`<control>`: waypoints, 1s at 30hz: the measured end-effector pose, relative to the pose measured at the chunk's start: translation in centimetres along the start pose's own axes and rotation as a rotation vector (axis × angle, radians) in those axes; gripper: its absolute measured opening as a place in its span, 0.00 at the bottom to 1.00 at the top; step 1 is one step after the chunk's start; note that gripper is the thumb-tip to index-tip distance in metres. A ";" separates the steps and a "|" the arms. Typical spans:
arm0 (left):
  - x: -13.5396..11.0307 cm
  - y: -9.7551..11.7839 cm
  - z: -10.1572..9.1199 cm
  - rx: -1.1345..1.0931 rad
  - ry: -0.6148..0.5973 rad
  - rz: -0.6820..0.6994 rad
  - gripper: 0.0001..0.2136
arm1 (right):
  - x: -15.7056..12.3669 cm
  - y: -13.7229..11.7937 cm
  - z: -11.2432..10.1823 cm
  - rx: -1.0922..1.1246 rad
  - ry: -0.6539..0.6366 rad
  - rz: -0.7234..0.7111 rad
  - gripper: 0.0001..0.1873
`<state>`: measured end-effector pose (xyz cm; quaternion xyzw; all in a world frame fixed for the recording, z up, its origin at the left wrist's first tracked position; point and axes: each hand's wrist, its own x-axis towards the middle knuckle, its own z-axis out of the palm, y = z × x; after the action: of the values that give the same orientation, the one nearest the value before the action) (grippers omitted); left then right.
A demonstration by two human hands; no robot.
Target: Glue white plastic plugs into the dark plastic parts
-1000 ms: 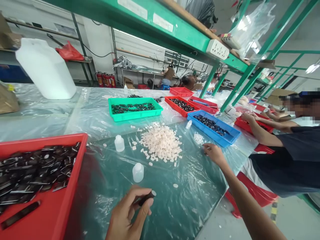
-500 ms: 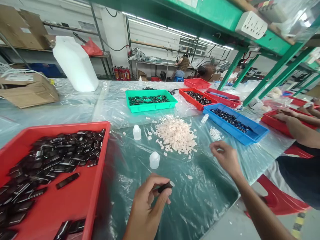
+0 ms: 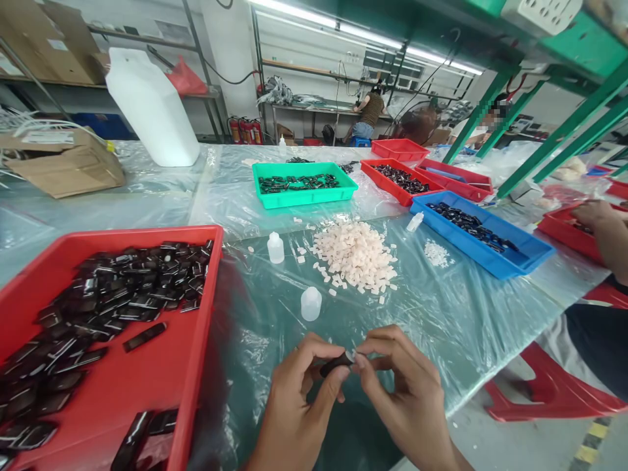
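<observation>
My left hand [image 3: 294, 405] is closed round a small black piece [image 3: 334, 364], held between thumb and fingers above the plastic-covered table. My right hand [image 3: 407, 392] meets it from the right, fingertips pinched at the tip of the black piece on a tiny pale part I can barely see. Beyond the hands lie a heap of small whitish plugs [image 3: 357, 255] and a small white bottle [image 3: 311, 303]. A red tray [image 3: 191, 366] full of black pieces sits at my left.
A second small bottle [image 3: 275, 248], a green tray [image 3: 304, 194], red trays [image 3: 392, 186] and a blue tray [image 3: 490, 252] of black pieces lie further back. A big white jug [image 3: 150, 108] and a cardboard box [image 3: 69, 167] stand at left. Another person's arm [image 3: 606, 229] works at right.
My right hand has come back from near the small pile at the right and now pinches at the tip of the black piece in my left hand. The view has dipped down and left.
</observation>
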<state>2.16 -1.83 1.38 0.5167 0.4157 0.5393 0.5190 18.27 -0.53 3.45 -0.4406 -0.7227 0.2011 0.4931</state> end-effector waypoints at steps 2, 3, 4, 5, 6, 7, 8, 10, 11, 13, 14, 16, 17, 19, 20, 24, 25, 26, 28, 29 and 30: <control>-0.1 0.0 0.1 0.002 0.001 0.000 0.02 | -0.1 0.0 0.1 -0.006 -0.003 0.000 0.08; -0.1 0.0 0.1 0.006 0.004 0.001 0.02 | -0.2 -0.1 0.2 -0.010 -0.003 0.000 0.08; -0.1 -0.1 0.1 0.011 0.009 0.005 0.02 | -0.3 -0.1 0.3 -0.015 -0.004 -0.003 0.08; -0.2 -0.1 0.2 0.015 0.014 0.012 0.02 | -0.3 -0.2 0.3 -0.021 -0.002 -0.008 0.08; -0.2 -0.2 0.3 0.018 0.020 0.019 0.02 | -0.4 -0.3 0.4 -0.027 0.000 -0.015 0.08; -0.3 -0.3 0.3 0.021 0.025 0.026 0.02 | -0.5 -0.3 0.4 -0.033 0.005 -0.021 0.09; -0.4 -0.3 0.4 0.023 0.029 0.033 0.02 | -0.7 -0.4 0.5 -0.039 0.012 -0.023 0.09; -0.5 -0.4 0.4 0.029 0.041 0.044 0.03 | -0.9 -0.7 0.6 -0.053 0.027 -0.017 0.10; -0.5 -0.4 0.5 0.034 0.051 0.050 0.03 | -1.0 -0.8 0.6 -0.064 0.034 -0.015 0.10; -0.5 -0.4 0.5 0.044 0.079 0.063 0.03 | -1.3 -1.1 0.7 -0.090 0.041 -0.018 0.11; -0.5 -0.4 0.5 0.048 0.091 0.068 0.03 | -1.3 -1.3 0.8 -0.098 0.039 -0.016 0.11; -0.5 -0.3 0.4 0.053 0.100 0.074 0.03 | -1.3 -1.5 0.8 -0.093 0.033 -0.002 0.11; -0.5 -0.3 0.4 0.055 0.100 0.075 0.03 | -1.3 -1.6 0.8 -0.081 0.026 0.008 0.10; -0.5 -0.3 0.4 0.057 0.091 0.078 0.04 | -1.1 -1.6 0.7 -0.046 0.016 0.021 0.10; -0.5 -0.3 0.4 0.059 0.087 0.080 0.04 | -1.0 -1.6 0.7 -0.027 0.010 0.026 0.10; -0.5 -0.3 0.3 0.063 0.068 0.080 0.04 | -0.5 -1.2 0.3 0.057 -0.038 0.094 0.07; -0.5 -0.2 0.3 0.064 0.064 0.078 0.04 | -0.4 -1.1 0.1 0.086 -0.064 0.124 0.06; -0.5 -0.2 0.3 0.064 0.063 0.076 0.04 | -0.3 -1.0 0.0 0.120 -0.087 0.153 0.05; -0.5 -0.1 0.3 0.064 0.059 0.075 0.04 | 0.0 -0.8 -0.2 0.183 -0.122 0.193 0.04; -0.5 0.0 0.3 0.062 0.057 0.075 0.05 | 0.1 -0.8 -0.3 0.201 -0.126 0.203 0.05; -0.4 0.0 0.3 0.061 0.055 0.076 0.05 | 0.2 -0.8 -0.4 0.205 -0.122 0.204 0.05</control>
<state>2.43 -2.29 1.40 0.5326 0.4262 0.5597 0.4706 18.21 -0.84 4.28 -0.4457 -0.6785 0.3494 0.4678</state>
